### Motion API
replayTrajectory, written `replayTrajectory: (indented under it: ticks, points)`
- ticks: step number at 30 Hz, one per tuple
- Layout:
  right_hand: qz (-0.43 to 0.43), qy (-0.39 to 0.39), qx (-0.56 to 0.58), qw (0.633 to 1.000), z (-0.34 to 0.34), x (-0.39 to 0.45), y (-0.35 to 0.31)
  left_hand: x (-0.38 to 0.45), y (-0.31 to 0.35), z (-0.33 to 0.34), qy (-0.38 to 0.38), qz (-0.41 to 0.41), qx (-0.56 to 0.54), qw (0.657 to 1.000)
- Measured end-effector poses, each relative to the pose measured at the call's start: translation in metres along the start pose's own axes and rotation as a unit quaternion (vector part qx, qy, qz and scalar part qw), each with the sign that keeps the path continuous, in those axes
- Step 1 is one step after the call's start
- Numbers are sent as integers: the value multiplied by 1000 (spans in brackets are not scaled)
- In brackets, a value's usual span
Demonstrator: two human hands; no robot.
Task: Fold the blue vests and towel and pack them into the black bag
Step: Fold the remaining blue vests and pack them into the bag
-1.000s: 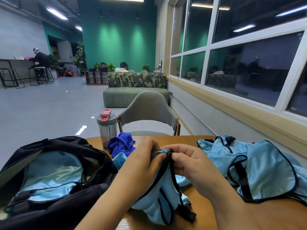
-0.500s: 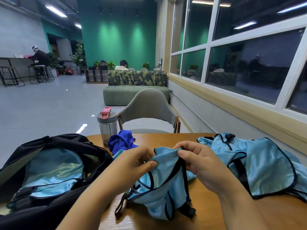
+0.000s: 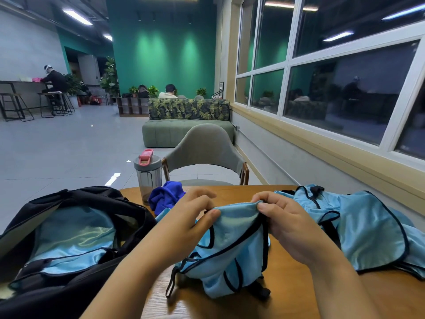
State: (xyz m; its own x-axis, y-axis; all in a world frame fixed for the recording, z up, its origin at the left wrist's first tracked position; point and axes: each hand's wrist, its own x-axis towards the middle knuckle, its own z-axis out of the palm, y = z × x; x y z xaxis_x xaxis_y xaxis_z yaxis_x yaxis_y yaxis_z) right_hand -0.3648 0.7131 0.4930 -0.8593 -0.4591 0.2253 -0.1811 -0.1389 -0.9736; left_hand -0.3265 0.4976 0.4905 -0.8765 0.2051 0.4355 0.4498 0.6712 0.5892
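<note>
Both hands up over the table, each pinching the top edge of one vest: left hand with thumb and fingers curled on the left corner, right hand pinching the right corner, fabric stretched between them and the rest hanging bunched onto the wood. Black straps dangle below the hands, one loop trailing toward me. More vests lie heaped just right of the right hand. Towel crumpled just beyond the left hand, next to a bottle. Bag sits open left of the left hand, with blue cloth already inside. Risks, as I judge them: slick fabric could slip from a pinch and undo the fold; dangling straps could snag or get folded in crooked; a wide sweep of the left hand might knock the bottle.
</note>
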Motion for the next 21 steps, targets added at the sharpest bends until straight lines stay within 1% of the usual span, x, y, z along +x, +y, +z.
replayTrajectory:
  ticks: [4, 5, 7, 8, 9, 10, 11, 13, 15, 17, 18, 19, 21]
  points:
    - [4, -14, 66, 998, -1, 1, -3, 7, 5, 7, -16, -21, -106, 994]
    - [1, -10, 76, 997, -3, 3, -7, 10, 7, 6, -14, -25, -117, 993]
    - [-5, 15, 62, 998, -5, 8, -13, 18, 9, 1, -14, -21, -88, 996]
    - [-9, 35, 24, 999, -7, 11, -17, 24, 10, -3, -15, -12, -63, 998]
    - [-16, 54, -39, 998, -9, 15, -24, 30, 12, -9, -15, -1, -41, 999]
    - [-30, 66, -122, 990, -12, 19, -33, 37, 15, -15, -12, 12, -21, 1000]
    - [-48, 72, -217, 972, -13, 22, -43, 44, 20, -21, -4, 26, -1, 1000]
    - [-74, 58, -397, 913, -10, 33, -68, 61, 33, -35, 12, 59, 42, 997]
    - [-84, 47, -521, 848, -3, 49, -91, 78, 50, -47, 29, 96, 72, 992]
    - [-101, 55, -580, 807, 3, 68, -115, 96, 68, -61, 59, 120, 96, 986]
    - [-112, 61, -590, 797, 5, 77, -130, 105, 77, -70, 72, 122, 100, 985]
    - [-122, 65, -587, 798, 6, 85, -144, 112, 86, -79, 84, 124, 94, 984]
    - [-135, 65, -551, 821, 9, 99, -175, 126, 100, -99, 100, 130, 80, 983]
